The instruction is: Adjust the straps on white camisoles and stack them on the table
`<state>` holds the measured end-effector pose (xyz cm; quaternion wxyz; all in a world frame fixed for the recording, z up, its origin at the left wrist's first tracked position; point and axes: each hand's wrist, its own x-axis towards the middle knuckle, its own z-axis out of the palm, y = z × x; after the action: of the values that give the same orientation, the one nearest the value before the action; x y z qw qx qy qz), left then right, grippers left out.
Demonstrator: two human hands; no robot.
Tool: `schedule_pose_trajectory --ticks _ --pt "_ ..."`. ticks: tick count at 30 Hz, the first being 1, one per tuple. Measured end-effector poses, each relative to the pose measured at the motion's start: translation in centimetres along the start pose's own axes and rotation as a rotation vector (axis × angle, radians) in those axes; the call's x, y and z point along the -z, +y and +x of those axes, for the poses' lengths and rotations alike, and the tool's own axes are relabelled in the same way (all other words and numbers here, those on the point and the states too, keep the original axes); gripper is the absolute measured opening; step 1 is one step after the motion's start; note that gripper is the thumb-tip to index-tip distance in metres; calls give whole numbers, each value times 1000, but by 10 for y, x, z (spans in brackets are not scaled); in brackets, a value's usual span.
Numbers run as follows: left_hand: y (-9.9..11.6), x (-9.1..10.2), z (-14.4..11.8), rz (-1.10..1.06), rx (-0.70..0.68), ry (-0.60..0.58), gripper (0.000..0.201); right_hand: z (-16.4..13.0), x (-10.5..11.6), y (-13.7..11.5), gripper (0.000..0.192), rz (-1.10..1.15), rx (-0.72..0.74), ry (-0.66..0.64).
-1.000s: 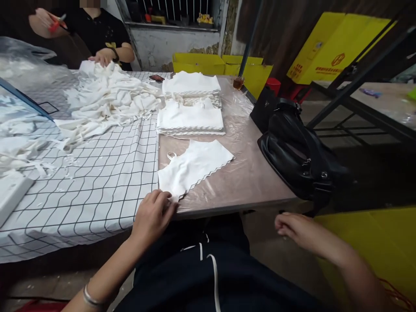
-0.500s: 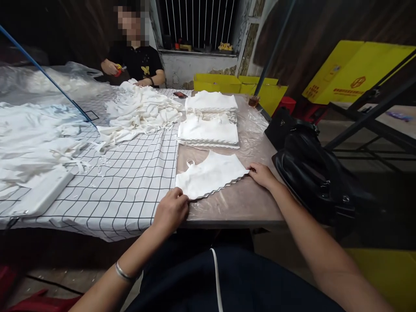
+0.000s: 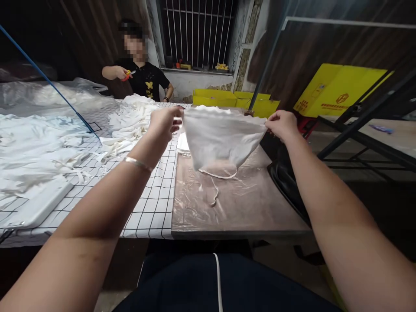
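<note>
A white camisole top (image 3: 224, 138) hangs stretched between my two hands, raised above the table with its wavy hem up and its thin straps dangling down. My left hand (image 3: 167, 123) pinches the hem's left corner. At the opposite corner, my right hand (image 3: 282, 124) grips the hem between thumb and fingers. Behind the held top, the stack of folded white tops (image 3: 183, 145) is mostly hidden; only its left edge shows. Under the garment lies the brown tabletop covered in clear plastic (image 3: 227, 208).
A heap of white garments (image 3: 35, 151) covers the checked cloth (image 3: 146, 208) at left, with another pile (image 3: 130, 117) farther back. Across the table a person (image 3: 143, 80) holds scissors (image 3: 129, 75). A black bag (image 3: 286, 186) sits at the right edge. Yellow boxes (image 3: 214, 98) stand behind.
Both hands have lifted the top from the tabletop and moved up and forward. The hem now faces up, with straps hanging below. The person opposite has raised the scissors slightly.
</note>
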<state>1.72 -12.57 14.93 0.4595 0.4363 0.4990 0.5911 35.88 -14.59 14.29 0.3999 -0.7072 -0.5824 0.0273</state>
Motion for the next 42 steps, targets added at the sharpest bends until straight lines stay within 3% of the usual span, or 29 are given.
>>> schedule_pose_trajectory --ticks 2,4,7,10,12,14,16,18,22,26,29,31,35,38,40,42 --pt "24 -12 11 -68 -41 -4 10 18 23 -19 7 -174 67 102" --pt "39 -13 9 -98 -95 -9 8 23 46 -35 19 -198 98 131" --pt "28 5 -16 -74 -155 -4 6 4 68 -48 29 -77 67 97" --pt "-26 36 -65 184 -177 -23 8 -50 60 -34 20 -36 52 -74" --pt "-76 60 -105 460 -129 -100 12 -99 38 -10 15 -86 48 -214" --pt "-122 82 -145 719 -158 -195 13 -148 10 19 13 -95 -43 -294" --pt "-152 98 -179 930 -211 -225 15 -194 -14 46 14 -57 -114 -366" --pt "-165 107 -202 1100 -254 -241 16 -228 -27 66 17 -3 -162 -388" --pt "-162 106 -213 1290 -390 -262 14 -257 -29 77 20 85 -234 -289" --pt "-166 100 -207 1213 -529 -224 18 -259 -31 72 19 141 -217 -203" --pt "-172 105 -209 1138 -516 -64 20 -261 -32 73 18 171 -183 -181" --pt "-172 114 -213 1196 -432 -50 20 -263 -28 75 18 181 -179 -256" --pt "-155 131 -219 1317 -251 -253 12 -258 0 74 27 183 -112 -631" --pt "-142 127 -213 1232 -452 -304 29 -249 9 65 42 166 74 -707" --pt "-143 115 -207 1210 -610 -395 41 -247 -2 61 51 104 195 -684" --pt "-154 102 -199 1269 -648 -566 49 -250 -22 62 55 -32 287 -709"
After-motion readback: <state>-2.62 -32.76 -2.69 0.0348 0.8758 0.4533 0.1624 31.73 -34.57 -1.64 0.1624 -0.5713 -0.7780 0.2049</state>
